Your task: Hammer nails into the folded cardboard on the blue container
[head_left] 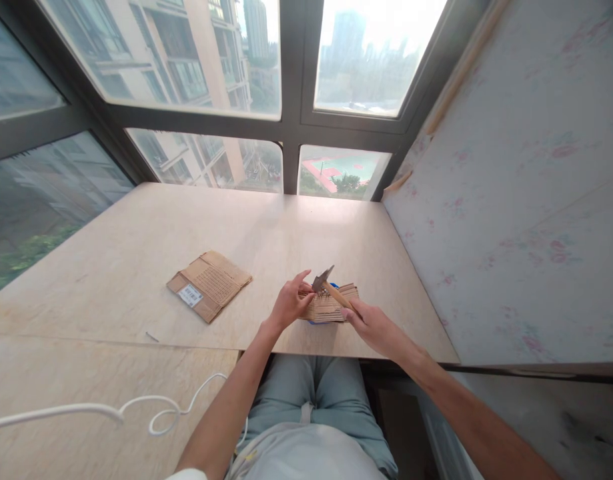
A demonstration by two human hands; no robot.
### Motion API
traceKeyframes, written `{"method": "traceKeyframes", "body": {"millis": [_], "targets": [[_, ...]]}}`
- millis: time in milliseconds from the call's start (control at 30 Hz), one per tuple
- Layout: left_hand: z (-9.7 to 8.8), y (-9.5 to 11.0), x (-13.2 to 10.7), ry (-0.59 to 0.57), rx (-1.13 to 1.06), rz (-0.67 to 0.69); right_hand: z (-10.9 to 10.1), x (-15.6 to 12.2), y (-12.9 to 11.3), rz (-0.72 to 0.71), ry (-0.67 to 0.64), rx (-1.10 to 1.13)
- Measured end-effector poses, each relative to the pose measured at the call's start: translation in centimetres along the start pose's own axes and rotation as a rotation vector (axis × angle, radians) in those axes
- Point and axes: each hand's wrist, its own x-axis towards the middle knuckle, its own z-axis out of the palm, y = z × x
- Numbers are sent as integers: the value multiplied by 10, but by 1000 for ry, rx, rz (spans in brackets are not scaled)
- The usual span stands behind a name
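Observation:
My right hand is wrapped round the wooden handle of a hammer. The metal head points up and left, just over a stack of corrugated cardboard pieces near the front edge of the ledge. Blue shows at the back and underneath this stack; what it belongs to is mostly hidden. At the stack's left end, close by the hammer head, is my left hand. Its thumb and a finger come together there while another finger sticks out. Whatever lies between them is too small to make out.
A flattened cardboard piece with a white label lies to the left. Nearer the front rests a small nail-like metal piece. A white cable curls across the lower left. Windows stand behind, a papered wall at right.

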Motion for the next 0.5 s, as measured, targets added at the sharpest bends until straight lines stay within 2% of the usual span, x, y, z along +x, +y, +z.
{"method": "traceKeyframes", "body": {"millis": [500], "targets": [[2, -1, 0, -18, -44, -26, 1, -2, -8, 13, 11, -21]]}}
